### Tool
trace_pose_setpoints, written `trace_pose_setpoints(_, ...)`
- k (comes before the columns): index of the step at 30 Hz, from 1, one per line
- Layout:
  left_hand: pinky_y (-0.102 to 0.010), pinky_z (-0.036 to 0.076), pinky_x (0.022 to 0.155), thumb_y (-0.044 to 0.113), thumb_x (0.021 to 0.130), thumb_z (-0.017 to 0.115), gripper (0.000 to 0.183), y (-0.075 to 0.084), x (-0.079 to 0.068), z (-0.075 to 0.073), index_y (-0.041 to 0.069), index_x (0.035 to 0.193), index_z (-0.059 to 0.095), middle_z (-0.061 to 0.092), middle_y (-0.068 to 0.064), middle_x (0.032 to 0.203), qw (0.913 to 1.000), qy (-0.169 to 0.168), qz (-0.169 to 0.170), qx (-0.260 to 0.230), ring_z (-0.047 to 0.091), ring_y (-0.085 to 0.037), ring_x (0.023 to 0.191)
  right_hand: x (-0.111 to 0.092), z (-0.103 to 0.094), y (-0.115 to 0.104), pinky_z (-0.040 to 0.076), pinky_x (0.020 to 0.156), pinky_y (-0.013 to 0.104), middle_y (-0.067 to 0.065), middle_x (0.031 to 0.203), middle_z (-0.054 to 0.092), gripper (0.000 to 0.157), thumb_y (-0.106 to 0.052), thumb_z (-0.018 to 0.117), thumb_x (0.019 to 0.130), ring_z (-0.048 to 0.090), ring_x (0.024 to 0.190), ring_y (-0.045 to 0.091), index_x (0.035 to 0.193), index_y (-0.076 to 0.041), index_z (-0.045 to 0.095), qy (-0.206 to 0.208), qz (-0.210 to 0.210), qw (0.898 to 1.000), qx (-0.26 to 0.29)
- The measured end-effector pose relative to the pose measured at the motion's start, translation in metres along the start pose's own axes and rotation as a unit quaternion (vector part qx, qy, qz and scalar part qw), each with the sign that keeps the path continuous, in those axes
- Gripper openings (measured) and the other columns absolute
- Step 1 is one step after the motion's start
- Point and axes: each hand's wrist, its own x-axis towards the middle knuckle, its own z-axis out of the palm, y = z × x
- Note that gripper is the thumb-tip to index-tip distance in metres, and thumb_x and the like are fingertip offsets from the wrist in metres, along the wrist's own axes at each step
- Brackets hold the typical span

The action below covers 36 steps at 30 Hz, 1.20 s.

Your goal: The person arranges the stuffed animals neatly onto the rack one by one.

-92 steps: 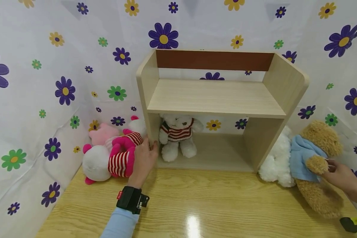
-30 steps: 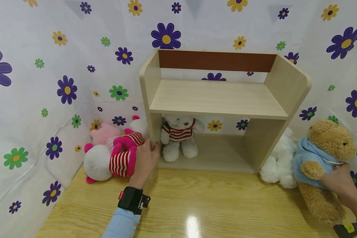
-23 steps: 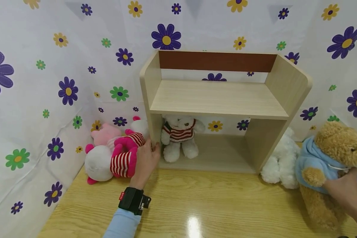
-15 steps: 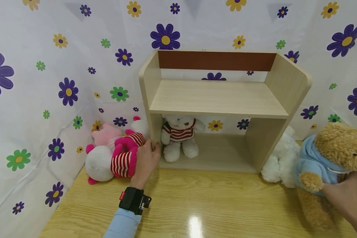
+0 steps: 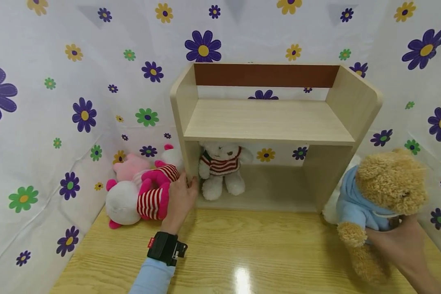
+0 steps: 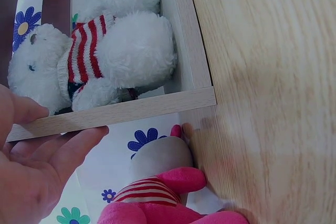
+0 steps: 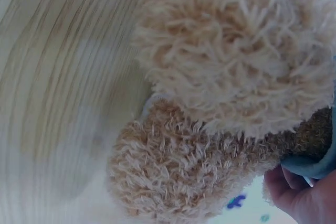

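My left hand [image 5: 180, 199] grips the left side panel of a small two-tier wooden shelf [image 5: 268, 120]. In the left wrist view the thumb lies on the inner face of that panel [image 6: 126, 107] and the fingers on the outer. Inside the lower tier, at its left end, sits a white plush toy [image 5: 223, 168] in a red-and-white striped sweater. To the shelf's right, my right hand [image 5: 402, 243] holds a brown teddy bear [image 5: 387, 179] in a blue hoodie by its body, upright above the table. Its furry legs [image 7: 163, 161] fill much of the right wrist view.
Left of the shelf lie a white-and-pink striped plush [image 5: 123, 203], a second striped plush [image 5: 165, 171] and a pink plush [image 5: 131, 166]. A white plush [image 5: 330, 208] shows partly behind the teddy bear. The wooden table [image 5: 272, 249] stretches before the shelf; flowered cloth [image 5: 106, 45] hangs behind.
My right hand first turned the teddy bear and drew it rightward, then brought it left towards the shelf, where it now covers most of the white plush. My left hand stays on the panel.
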Motion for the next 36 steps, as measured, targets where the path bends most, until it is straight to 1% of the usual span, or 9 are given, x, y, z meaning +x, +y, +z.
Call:
trace_pose_setpoints(1, -0.032, 0.043, 0.052, 0.012, 0.099, 0.061, 0.022, 0.000, 0.000, 0.000, -0.003, 0.114, 0.062, 0.066, -0.020, 0.074, 1.0000, 0.000, -0.002, 0.001, 0.052, -0.021, 0.059, -0.002, 0.003, -0.003, 0.040, 0.092, 0.019, 0.018, 0.133, 0.052, 0.119, -0.001, 0.093, 0.060, 0.047, 0.109, -0.009, 0.157, -0.025, 0.029, 0.002, -0.007, 1.000, -0.010)
trace_pose_setpoints(3, -0.033, 0.044, 0.053, 0.012, 0.099, 0.060, 0.022, 0.000, -0.001, 0.001, -0.004, 0.114, 0.063, 0.066, -0.020, 0.075, 1.0000, -0.001, -0.005, 0.001, 0.052, -0.022, 0.060, -0.005, 0.009, -0.007, 0.034, 0.078, 0.008, 0.018, 0.124, 0.056, 0.117, 0.001, 0.093, 0.056, 0.043, 0.096, -0.017, 0.155, -0.016, 0.033, 0.005, -0.030, 0.999, -0.013)
trace_pose_setpoints(6, -0.033, 0.043, 0.053, 0.012, 0.099, 0.060, 0.022, 0.000, -0.001, 0.001, -0.004, 0.113, 0.063, 0.065, -0.020, 0.074, 1.0000, -0.003, -0.008, -0.004, 0.051, -0.022, 0.060, -0.011, 0.018, -0.015, 0.034, 0.070, 0.007, 0.022, 0.114, 0.059, 0.112, -0.001, 0.090, 0.058, 0.039, 0.088, -0.022, 0.152, -0.008, 0.032, 0.001, -0.039, 0.999, -0.030)
trace_pose_setpoints(9, -0.033, 0.044, 0.053, 0.012, 0.099, 0.061, 0.022, 0.000, -0.001, 0.001, -0.004, 0.112, 0.063, 0.065, -0.019, 0.074, 1.0000, -0.003, -0.007, -0.006, 0.052, -0.022, 0.060, -0.015, 0.028, -0.022, 0.035, 0.070, 0.007, 0.025, 0.113, 0.061, 0.108, -0.002, 0.089, 0.060, 0.040, 0.087, -0.020, 0.152, -0.007, 0.032, -0.008, -0.041, 0.999, -0.023)
trace_pose_setpoints(16, -0.040, 0.050, 0.057, 0.012, 0.098, 0.062, 0.024, 0.000, -0.002, 0.002, -0.004, 0.115, 0.063, 0.070, -0.023, 0.082, 1.0000, 0.003, -0.001, -0.007, 0.057, -0.024, 0.063, -0.024, 0.059, -0.038, 0.038, 0.074, 0.011, 0.021, 0.113, 0.060, 0.103, -0.001, 0.088, 0.063, 0.045, 0.091, -0.013, 0.151, -0.007, 0.034, -0.015, -0.066, 0.998, 0.010)
trace_pose_setpoints(22, -0.037, 0.049, 0.056, 0.011, 0.098, 0.061, 0.024, -0.002, -0.002, 0.002, -0.004, 0.117, 0.063, 0.070, -0.023, 0.081, 1.0000, 0.003, 0.001, -0.005, 0.056, -0.024, 0.062, -0.028, 0.094, -0.045, 0.040, 0.087, 0.013, 0.018, 0.125, 0.057, 0.105, 0.001, 0.089, 0.062, 0.049, 0.107, -0.009, 0.152, -0.006, 0.036, -0.016, -0.084, 0.994, 0.074)
trace_pose_setpoints(27, -0.037, 0.048, 0.053, 0.010, 0.098, 0.061, 0.023, -0.002, -0.002, 0.001, -0.005, 0.115, 0.063, 0.070, -0.023, 0.079, 0.9999, 0.008, 0.006, -0.005, 0.056, -0.023, 0.060, -0.027, 0.118, -0.053, 0.041, 0.097, 0.025, 0.021, 0.138, 0.053, 0.117, 0.001, 0.091, 0.061, 0.053, 0.121, 0.013, 0.159, -0.015, 0.029, -0.020, -0.106, 0.988, 0.106)
trace_pose_setpoints(31, -0.046, 0.055, 0.060, 0.010, 0.098, 0.062, 0.026, -0.003, -0.002, 0.002, -0.006, 0.118, 0.062, 0.073, -0.027, 0.089, 0.9999, 0.007, 0.006, -0.007, 0.065, -0.029, 0.067, -0.023, 0.134, -0.060, 0.041, 0.096, 0.028, 0.021, 0.138, 0.054, 0.117, -0.001, 0.090, 0.063, 0.056, 0.122, 0.029, 0.159, -0.017, 0.026, -0.011, -0.097, 0.987, 0.124)
trace_pose_setpoints(36, -0.053, 0.059, 0.067, 0.009, 0.098, 0.063, 0.027, -0.005, -0.002, 0.002, -0.006, 0.120, 0.062, 0.073, -0.030, 0.096, 0.9998, 0.009, 0.014, -0.002, 0.072, -0.036, 0.076, -0.015, 0.149, -0.068, 0.042, 0.094, 0.023, 0.016, 0.136, 0.058, 0.111, -0.002, 0.089, 0.065, 0.058, 0.120, 0.025, 0.157, -0.017, 0.028, 0.016, -0.066, 0.987, 0.149)
